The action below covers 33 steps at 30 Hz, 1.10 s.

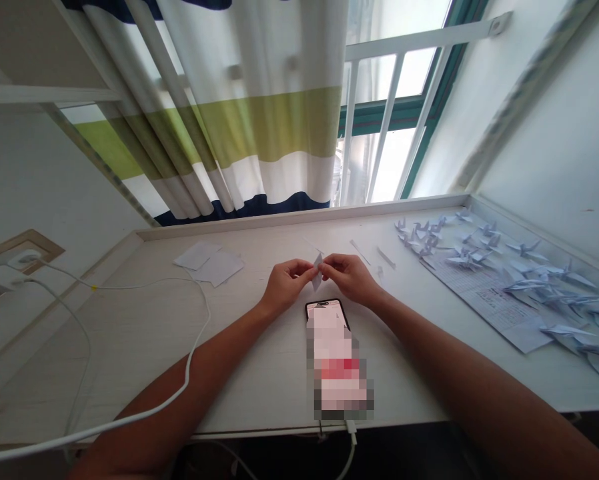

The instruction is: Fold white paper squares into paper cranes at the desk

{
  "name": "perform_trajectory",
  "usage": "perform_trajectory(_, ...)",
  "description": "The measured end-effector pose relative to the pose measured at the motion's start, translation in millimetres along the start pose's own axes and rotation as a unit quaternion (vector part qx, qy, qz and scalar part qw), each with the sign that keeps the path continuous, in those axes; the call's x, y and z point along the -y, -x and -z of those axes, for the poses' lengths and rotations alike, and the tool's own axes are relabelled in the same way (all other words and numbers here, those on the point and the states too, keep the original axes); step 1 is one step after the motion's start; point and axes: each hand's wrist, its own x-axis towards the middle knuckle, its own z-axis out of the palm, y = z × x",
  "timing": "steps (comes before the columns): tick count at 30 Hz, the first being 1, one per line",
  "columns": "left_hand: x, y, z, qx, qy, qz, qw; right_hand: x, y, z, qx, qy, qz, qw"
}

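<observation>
Between my two hands is a small piece of folded white paper [317, 275], narrow and pointed at its top and bottom. My left hand [288, 283] pinches its left side with thumb and forefinger. From the other side, my right hand [348, 275] grips it the same way, the fingertips of both hands almost meeting. Just below the hands, a phone [332, 347] lies on the white desk [259, 373], its screen lit and mostly blurred out. Thin paper strips [386, 257] lie beyond my right hand.
Flat white paper sheets [214, 267] lie at the left. Many folded paper cranes [469, 257] crowd the right side, some on a printed sheet [499, 320]. A white cable [202, 333] loops across my left forearm. A curtain [259, 120] hangs behind the desk.
</observation>
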Motion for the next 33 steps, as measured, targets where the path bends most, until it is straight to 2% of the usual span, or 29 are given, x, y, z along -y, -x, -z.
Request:
perform_trajectory(3, -2.5, 1.7, -3.2, -0.025, -0.015, -0.005, 1.0, -1.1, -0.3, -0.3, -0.002, 0.012, 0.001, 1.0)
perform_trajectory(8, -1.2, 1.8, -6.4, -0.024, 0.001, -0.008, 1.0, -3.0, -0.7, -1.4, 0.001, 0.019, 0.002, 1.0)
perform_trajectory(12, 0.9, 1.6, -6.5, -0.048, 0.006, 0.003, 0.999, -2.9, -1.1, -2.2, -0.004, 0.015, -0.003, 1.0)
perform_trajectory(21, 3.4, 1.3, -6.4, -0.013, 0.021, 0.013, 1.0, -6.2, -2.0, -3.2, 0.005, 0.021, -0.007, 1.0)
perform_trajectory(27, 1.8, 1.7, -5.5, -0.039, 0.031, 0.022, 0.999, -7.9, -2.4, -3.0, -0.013, -0.017, -0.014, 1.0)
perform_trajectory(33, 2.2, 0.7, -4.8, -0.019, 0.034, 0.018, 0.999, -0.7, -1.1, 0.2, 0.001, 0.013, -0.01, 1.0)
